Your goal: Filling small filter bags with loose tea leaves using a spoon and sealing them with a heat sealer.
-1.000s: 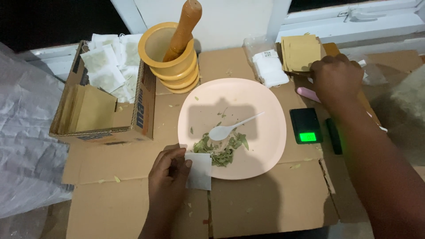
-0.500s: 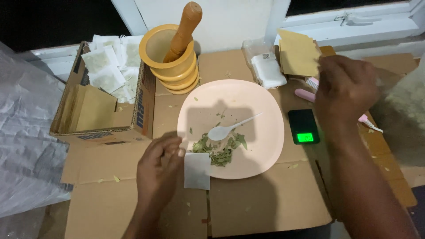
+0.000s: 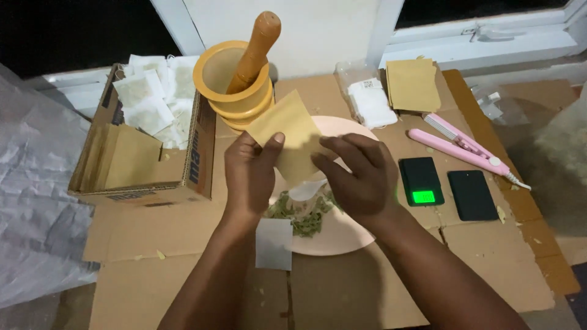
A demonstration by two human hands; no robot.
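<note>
Above the pink plate (image 3: 342, 235), your left hand (image 3: 249, 174) and right hand (image 3: 361, 174) both pinch one tan paper envelope (image 3: 287, 137), thumbs clamped on its face. Directly under your grip lie green dried herbs (image 3: 302, 220), a white spoon (image 3: 307, 189) and a white sachet (image 3: 273, 244); behind it a yellow mortar (image 3: 235, 91) with pestle (image 3: 257, 49), right of it a small digital scale (image 3: 422, 181).

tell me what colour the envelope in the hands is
Tan brown paper envelope, held by both hands over the plate; clearest in the head view.
</note>
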